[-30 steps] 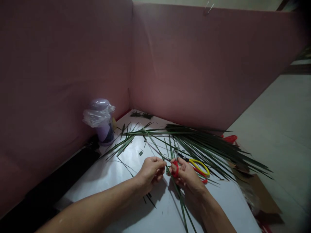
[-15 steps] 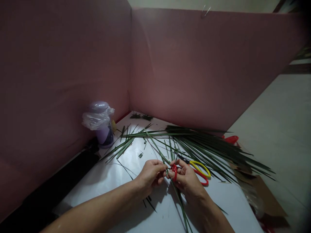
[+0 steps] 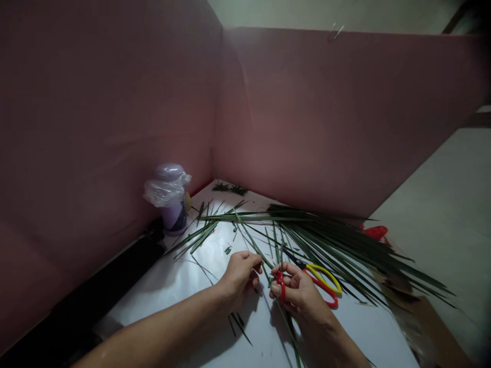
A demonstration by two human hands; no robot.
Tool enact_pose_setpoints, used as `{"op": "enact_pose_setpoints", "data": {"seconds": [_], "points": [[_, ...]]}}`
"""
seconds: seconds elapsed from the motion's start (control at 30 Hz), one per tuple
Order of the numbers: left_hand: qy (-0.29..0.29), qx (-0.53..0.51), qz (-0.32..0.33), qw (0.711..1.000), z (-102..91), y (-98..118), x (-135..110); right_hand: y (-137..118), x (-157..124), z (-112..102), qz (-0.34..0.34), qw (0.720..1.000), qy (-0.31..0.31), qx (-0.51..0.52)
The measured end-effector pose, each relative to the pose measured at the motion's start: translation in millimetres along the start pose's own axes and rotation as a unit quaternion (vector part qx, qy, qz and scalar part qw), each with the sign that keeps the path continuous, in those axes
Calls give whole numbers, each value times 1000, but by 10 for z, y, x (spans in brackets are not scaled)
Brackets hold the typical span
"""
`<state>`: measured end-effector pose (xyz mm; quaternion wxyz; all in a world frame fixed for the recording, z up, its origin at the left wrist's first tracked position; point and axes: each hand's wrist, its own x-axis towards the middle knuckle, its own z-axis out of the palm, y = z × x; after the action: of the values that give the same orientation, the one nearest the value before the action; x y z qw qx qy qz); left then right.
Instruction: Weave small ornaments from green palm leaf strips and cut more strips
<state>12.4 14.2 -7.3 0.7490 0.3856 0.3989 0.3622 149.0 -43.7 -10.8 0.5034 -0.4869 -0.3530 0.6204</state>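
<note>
Red-handled scissors [image 3: 282,285] sit in the fingers of my right hand [image 3: 297,294], their thin metal blade pointing up and away. Long green leaf strips [image 3: 253,240] run diagonally under that hand and come out below it. To its left, my left hand [image 3: 240,276] is closed with thumb and forefinger pinched together; what is between the fingertips, if anything, is too small to make out. A second pair of scissors with yellow and red handles [image 3: 326,281] lies just right of my right hand, its dark blades over some strips.
A large bundle of green leaves [image 3: 337,240] fans over the right of the white table [image 3: 207,327]. Two small leaf pieces [image 3: 230,188] lie in the far corner. At the left stands a purple bottle [image 3: 174,217] wrapped in plastic. Pink panels [image 3: 307,117] enclose the back and left.
My left hand has drawn slightly away from my right hand, leaving a gap between the fingertips. The right hand keeps the red-handled scissors. The whole view has shifted a little.
</note>
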Motion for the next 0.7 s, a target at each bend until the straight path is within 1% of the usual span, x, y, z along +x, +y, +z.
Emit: {"op": "enact_pose_setpoints", "data": {"seconds": [0.13,0.2,0.3,0.43,0.53,0.7], "points": [[1,-54,13,998,-60,107,61,-10,-28,-25,15,999,-36,10],[15,-72,20,997,-85,151,88,-27,-55,-6,21,998,-51,22],[32,-90,26,995,-116,183,131,-59,-106,50,24,998,-50,43],[59,-94,33,993,-151,203,175,-78,-160,100,36,995,-69,60],[61,-95,41,993,-168,219,182,-76,-169,102,47,994,-89,53],[72,-88,48,992,-187,245,176,-81,-161,100,41,994,-95,35]]}}
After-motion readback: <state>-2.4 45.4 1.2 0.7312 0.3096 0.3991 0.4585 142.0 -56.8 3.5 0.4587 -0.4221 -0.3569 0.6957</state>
